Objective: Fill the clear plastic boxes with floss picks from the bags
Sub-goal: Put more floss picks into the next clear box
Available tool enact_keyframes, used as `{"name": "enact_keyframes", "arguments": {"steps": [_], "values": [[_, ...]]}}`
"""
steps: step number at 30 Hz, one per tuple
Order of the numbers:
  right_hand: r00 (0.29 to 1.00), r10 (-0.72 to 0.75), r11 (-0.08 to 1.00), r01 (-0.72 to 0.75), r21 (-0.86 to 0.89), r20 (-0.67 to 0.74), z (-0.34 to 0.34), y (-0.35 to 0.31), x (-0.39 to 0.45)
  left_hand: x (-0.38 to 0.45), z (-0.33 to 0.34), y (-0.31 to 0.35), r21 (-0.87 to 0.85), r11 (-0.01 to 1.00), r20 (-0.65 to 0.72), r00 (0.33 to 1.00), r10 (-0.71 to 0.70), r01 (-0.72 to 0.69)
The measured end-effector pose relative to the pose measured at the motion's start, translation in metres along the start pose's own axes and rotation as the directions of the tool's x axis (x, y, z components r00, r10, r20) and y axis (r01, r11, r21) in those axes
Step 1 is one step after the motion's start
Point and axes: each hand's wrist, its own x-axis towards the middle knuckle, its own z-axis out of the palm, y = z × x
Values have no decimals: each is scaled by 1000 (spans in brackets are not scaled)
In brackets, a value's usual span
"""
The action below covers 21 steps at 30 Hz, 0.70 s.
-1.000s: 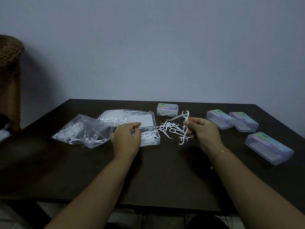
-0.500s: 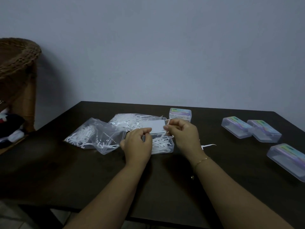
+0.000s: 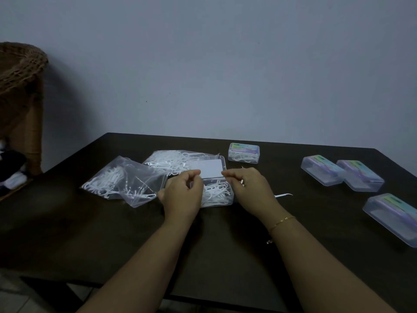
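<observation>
An open clear box (image 3: pixel 217 195) holding white floss picks sits mid-table, its lid (image 3: pixel 208 169) with a white label tilted up behind it. My left hand (image 3: pixel 182 195) pinches the lid's left edge with thumb and forefinger. My right hand (image 3: pixel 248 188) has curled fingers at the lid's right edge and seems to pinch it. Left of the box lie two clear bags of picks, one nearer (image 3: pixel 121 181) and one behind (image 3: pixel 171 160). A single loose pick (image 3: pixel 283 195) lies on the table just right of my right wrist.
A closed box with picks inside (image 3: pixel 243 152) stands behind the open one. Three closed clear boxes sit at the right: two side by side (image 3: pixel 322 170) (image 3: pixel 360 175), one nearer (image 3: pixel 392 218). The dark table (image 3: pixel 112 233) meets a wall; a wicker chair (image 3: pixel 20 86) stands left.
My right hand carried a bunch of picks from the table's middle to the open box and now sits at the lid's right edge. The loose pile is gone from view. My left hand stayed at the box.
</observation>
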Motion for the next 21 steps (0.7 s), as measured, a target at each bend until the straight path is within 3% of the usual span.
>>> {"name": "enact_keyframes", "arguments": {"steps": [6,15,18,21], "values": [[995,88,996,-86,-30,50,-6,5,-3,-4,2,0,190,978,77,994,76,-90],[990,86,993,-77,-85,112,-3,6,-1,-2,6,-3,226,962,124,984,128,-153],[989,121,989,-113,-94,83,-4,7,0,-3,6,-2,199,965,133,981,144,-169],[964,263,942,-261,-212,-19,-14,14,4,-6,4,-2,199,960,184,970,160,-196]]}}
